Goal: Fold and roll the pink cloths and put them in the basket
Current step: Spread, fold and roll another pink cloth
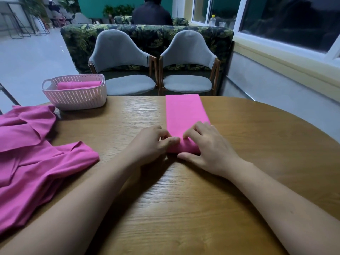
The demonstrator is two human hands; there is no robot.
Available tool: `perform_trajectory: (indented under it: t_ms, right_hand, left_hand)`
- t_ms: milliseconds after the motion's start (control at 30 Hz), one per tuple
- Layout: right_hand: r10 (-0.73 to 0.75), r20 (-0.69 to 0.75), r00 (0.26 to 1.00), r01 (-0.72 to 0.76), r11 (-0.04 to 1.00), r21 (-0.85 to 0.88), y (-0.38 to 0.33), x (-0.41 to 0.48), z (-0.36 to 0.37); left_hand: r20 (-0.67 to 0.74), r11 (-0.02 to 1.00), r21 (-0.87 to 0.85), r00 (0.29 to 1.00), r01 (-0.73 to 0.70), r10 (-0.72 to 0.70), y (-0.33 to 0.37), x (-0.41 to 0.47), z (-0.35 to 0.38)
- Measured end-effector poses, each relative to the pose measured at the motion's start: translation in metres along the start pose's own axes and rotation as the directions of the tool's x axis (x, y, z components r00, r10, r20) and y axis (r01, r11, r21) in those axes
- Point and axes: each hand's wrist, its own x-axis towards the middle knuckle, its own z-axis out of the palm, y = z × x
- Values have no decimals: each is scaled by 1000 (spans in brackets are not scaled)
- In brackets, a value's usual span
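A pink cloth (184, 111), folded into a long narrow strip, lies on the wooden table (202, 208) and reaches to its far edge. The strip's near end is curled into a small roll. My left hand (152, 142) pinches the left end of that roll with curled fingers. My right hand (207, 146) grips the right end, fingers over the top and thumb along the near side. A white perforated basket (75, 97) stands at the far left of the table with rolled pink cloths (79, 85) inside it.
A loose heap of pink cloths (31, 155) covers the table's left side. Two grey chairs (127, 70) stand just beyond the far edge. A person in dark clothes (151, 13) sits behind a leaf-patterned sofa back. A window wall runs along the right.
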Motion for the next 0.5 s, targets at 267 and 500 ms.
perform_trajectory:
  t_ms: [267,500]
  right_hand:
    - [-17,-68,998,16,1000,-17,11,5,10]
    - [25,-39,999,-27,998,-58,11,8,11]
  left_hand:
    - [-212,983,3,960,-186,182,9,-7,4]
    - [-102,985,49,980,-164,168,0,-1,3]
